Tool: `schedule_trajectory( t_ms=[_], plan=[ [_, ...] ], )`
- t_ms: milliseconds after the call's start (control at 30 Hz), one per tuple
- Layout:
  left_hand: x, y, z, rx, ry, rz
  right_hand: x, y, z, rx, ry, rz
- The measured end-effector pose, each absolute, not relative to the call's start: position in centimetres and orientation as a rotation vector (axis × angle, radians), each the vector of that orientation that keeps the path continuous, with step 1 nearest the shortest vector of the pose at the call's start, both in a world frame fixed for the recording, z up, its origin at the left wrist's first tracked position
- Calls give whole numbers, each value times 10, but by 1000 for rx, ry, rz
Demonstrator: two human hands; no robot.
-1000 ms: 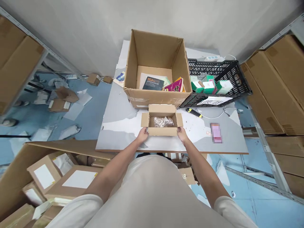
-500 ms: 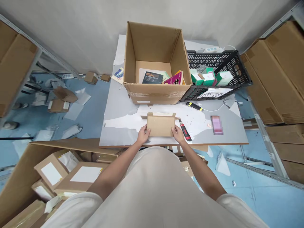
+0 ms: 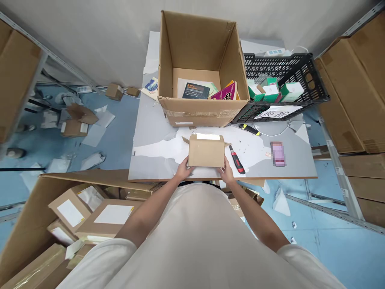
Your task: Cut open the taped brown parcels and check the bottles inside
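A small brown cardboard box (image 3: 206, 153) is between my two hands over the front of the table, its side flaps sticking out at the far end and a white strip along that end. My left hand (image 3: 183, 169) grips its near left corner, fingers partly under it. At the near right corner, my right hand (image 3: 226, 171) grips it the same way. Just right of the box lies a red and black utility knife (image 3: 237, 159) on the table. Farther back lies a yellow and black cutter (image 3: 250, 129).
A large open carton (image 3: 204, 106) with several books stands at the back of the table (image 3: 153, 160). Beside it is a black crate (image 3: 279, 110) holding green and white boxes. A pink item (image 3: 278, 154) lies right. A big carton (image 3: 99, 176) of parcels stands at lower left.
The small box has tilted, its far end now rising with a white strip showing more. My hands have shifted lower on its near corners. The whole view has moved slightly.
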State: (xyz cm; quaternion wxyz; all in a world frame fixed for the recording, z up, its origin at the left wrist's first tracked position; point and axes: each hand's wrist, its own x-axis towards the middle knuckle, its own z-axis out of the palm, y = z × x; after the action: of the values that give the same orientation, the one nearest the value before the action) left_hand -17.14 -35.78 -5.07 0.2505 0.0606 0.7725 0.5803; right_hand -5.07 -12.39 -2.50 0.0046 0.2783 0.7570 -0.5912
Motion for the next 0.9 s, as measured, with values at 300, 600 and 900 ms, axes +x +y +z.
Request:
schedule_trajectory(
  t_ms=[300, 600, 900],
  plan=[
    [-179, -345, 1, 139, 2493, 1497, -81, -145, 29, 970, 2828, -1281],
    [-172, -331, 10, -323, 2243, 1643, -98, -159, 81, 769, 2894, -215],
    [-176, -328, 24, -167, 1939, 1877, -75, -147, 116, 711, 2896, -23]
  ],
)
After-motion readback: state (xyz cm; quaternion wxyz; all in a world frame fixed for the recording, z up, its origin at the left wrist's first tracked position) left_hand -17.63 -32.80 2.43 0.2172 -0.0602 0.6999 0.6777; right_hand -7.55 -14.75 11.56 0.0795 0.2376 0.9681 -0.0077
